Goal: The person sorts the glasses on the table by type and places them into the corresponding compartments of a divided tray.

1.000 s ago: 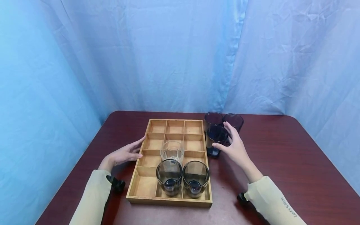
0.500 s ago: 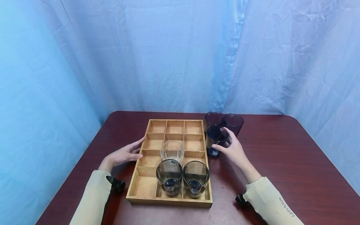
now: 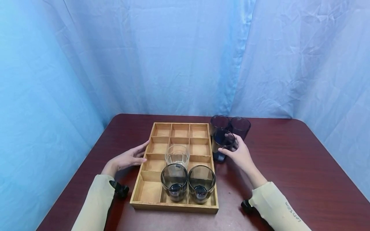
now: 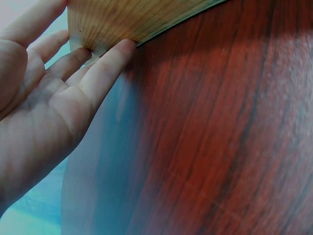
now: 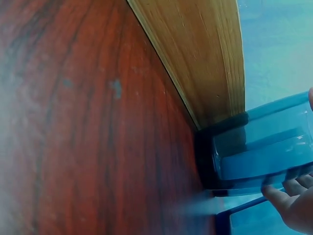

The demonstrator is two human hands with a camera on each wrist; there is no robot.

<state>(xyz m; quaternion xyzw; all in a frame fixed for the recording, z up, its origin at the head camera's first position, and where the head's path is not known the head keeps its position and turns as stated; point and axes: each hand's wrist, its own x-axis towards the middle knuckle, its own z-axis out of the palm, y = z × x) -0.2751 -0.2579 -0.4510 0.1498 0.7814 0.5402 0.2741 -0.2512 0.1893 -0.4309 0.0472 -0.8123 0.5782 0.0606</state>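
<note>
My right hand (image 3: 242,157) holds a dark tinted glass (image 3: 217,144) near its top, thumb on the near side and fingers round the right side. The glass stands upright on the table beside the right edge of a divided wooden tray (image 3: 173,207); in the right wrist view its base is down at the tray's side wall (image 5: 200,54). My left hand (image 3: 125,159) rests with extended fingers against the tray's left side, fingertips touching the wood (image 4: 117,24). Inside the tray stand a clear glass (image 3: 177,154) and two dark glasses, one (image 3: 174,183) behind-left of the other (image 3: 201,184).
Two more dark glasses stand just behind the held one, a left one (image 3: 219,123) by the tray's back right corner and a right one (image 3: 240,126). The tray sits on a dark red wooden table (image 3: 289,160). Pale blue curtains (image 3: 185,64) surround the table.
My right hand has lowered slightly and its fingers have closed from a wide spread onto the dark glass. The left hand, the tray and the other glasses stay in place.
</note>
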